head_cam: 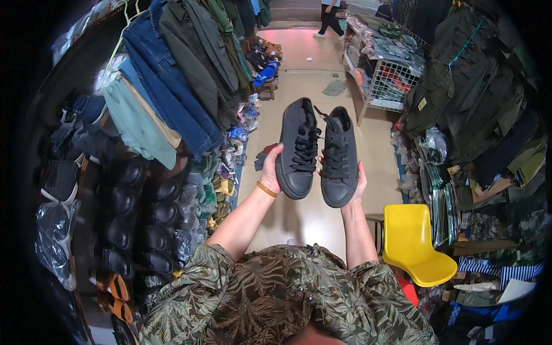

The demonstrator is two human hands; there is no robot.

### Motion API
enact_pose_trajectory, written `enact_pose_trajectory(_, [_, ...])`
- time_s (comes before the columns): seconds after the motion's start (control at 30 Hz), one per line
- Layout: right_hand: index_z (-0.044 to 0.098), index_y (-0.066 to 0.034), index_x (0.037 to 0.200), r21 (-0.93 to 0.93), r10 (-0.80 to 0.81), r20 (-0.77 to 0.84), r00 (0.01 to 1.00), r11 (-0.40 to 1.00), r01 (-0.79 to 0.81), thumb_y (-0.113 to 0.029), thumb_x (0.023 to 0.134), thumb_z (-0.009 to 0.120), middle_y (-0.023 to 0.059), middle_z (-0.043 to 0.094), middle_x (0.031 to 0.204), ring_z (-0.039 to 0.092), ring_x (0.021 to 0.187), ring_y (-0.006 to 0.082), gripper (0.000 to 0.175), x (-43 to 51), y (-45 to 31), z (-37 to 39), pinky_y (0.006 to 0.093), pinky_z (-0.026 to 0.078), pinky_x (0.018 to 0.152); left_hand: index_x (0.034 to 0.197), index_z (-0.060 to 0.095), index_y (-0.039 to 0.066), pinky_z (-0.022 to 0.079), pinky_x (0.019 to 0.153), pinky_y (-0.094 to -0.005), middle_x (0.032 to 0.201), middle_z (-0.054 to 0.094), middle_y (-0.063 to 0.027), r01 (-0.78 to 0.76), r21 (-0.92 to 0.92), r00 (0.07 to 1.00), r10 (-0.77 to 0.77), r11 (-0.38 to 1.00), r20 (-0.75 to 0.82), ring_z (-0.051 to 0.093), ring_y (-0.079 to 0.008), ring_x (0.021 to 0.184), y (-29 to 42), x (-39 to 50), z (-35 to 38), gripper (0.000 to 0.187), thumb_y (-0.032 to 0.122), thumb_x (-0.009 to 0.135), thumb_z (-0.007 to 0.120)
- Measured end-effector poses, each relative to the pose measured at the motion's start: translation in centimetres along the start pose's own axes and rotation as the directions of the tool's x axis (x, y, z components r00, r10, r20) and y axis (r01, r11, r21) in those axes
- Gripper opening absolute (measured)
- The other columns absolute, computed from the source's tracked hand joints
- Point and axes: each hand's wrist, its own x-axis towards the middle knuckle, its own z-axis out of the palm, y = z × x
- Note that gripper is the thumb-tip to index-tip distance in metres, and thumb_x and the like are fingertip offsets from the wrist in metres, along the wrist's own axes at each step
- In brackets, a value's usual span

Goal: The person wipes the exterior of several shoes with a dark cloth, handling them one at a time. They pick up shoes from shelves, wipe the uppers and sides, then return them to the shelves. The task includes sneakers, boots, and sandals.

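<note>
Two black lace-up sneakers are held up side by side in front of me, their toes towards my body. My left hand (271, 169) grips the left sneaker (299, 151) along its outer side, thumb on the sole edge and fingers hidden beneath. Around the right sneaker (340, 159) my right hand (359, 183) is closed from below and the outer side, with some fingertips showing between the two shoes. Black laces (305, 148) are threaded through the left shoe, and a loose lace end sticks up by the right shoe's opening. An amber-coloured bangle (266, 189) circles my left wrist.
Racks of black leather shoes (123, 200) and hanging trousers (172, 95) line the left. A yellow chair (409, 241) stands at right, below hanging dark garments (470, 86). Ahead are a white wire basket (394, 84), a flat packet (334, 88) on the floor, and a walking person (330, 19).
</note>
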Motion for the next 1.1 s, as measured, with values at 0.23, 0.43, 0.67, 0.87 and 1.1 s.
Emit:
enact_pose_trajectory(0.23, [0.040,-0.0028,0.138,0.249,0.078,-0.076,0.994,0.967,-0.057,-0.043,0.097,0.030,0.0191,0.051,0.133,0.052,0.118,0.0353,0.059,1.4,0.9,2.8,0.0509,0.043,0.099,0.140,0.039,0.006,0.037,0.105,-0.0461,0.136,0.049,-0.0136,-0.122,-0.127,0.987,0.134,0.984,0.090,0.050,-0.0305,0.121,1.0,-1.0,2.8,0.064,0.052,0.095,0.039])
enact_pose_trajectory(0.43, [0.041,-0.0031,0.137,0.071,0.242,0.044,0.969,0.967,-0.245,-0.039,0.099,0.028,0.0180,0.054,0.130,0.056,0.114,0.0343,0.054,3.0,1.6,1.6,0.0489,0.043,0.100,0.140,0.041,0.010,0.035,0.107,-0.0450,0.138,0.047,-0.0115,-0.207,-0.234,0.965,0.238,0.950,0.111,0.047,-0.0296,0.124,1.5,-2.6,2.2,0.058,0.048,0.097,0.038])
enact_pose_trajectory(0.67, [0.030,-0.0007,0.144,-0.778,0.116,0.119,0.986,0.628,0.020,-0.033,0.100,0.037,0.0152,0.037,0.144,0.037,0.133,0.0284,0.055,6.2,4.1,2.7,0.0392,0.029,0.109,0.127,0.053,0.005,0.045,0.097,-0.0299,0.118,0.062,-0.0062,-0.435,-0.174,0.899,0.438,0.884,-0.024,0.058,-0.0161,0.105,1.6,-6.6,1.3,0.039,0.031,0.099,0.043])
enact_pose_trajectory(0.87, [0.038,-0.0002,0.139,-0.758,0.262,0.613,0.746,-0.072,0.648,-0.030,0.085,0.059,0.0220,0.039,0.140,0.037,0.129,0.0368,0.065,9.0,6.6,11.0,0.0436,0.029,0.108,0.137,0.042,0.007,0.043,0.102,-0.0365,0.131,0.053,-0.0117,-0.561,-0.243,0.815,0.580,0.792,0.010,0.054,-0.0222,0.116,3.3,-13.2,3.0,0.050,0.039,0.100,0.034])
enact_pose_trajectory(1.1, [0.058,-0.0107,0.120,-0.526,0.783,0.399,0.477,-0.230,0.819,-0.060,0.078,0.062,0.0215,0.056,0.090,0.058,0.089,0.0372,0.065,8.4,16.4,18.9,0.0460,0.048,0.076,0.145,0.032,0.012,0.039,0.106,-0.0454,0.140,0.044,-0.0140,-0.628,-0.233,0.742,0.661,0.743,0.109,0.050,-0.0282,0.122,1.1,-20.8,0.8,0.060,0.051,0.099,0.028])
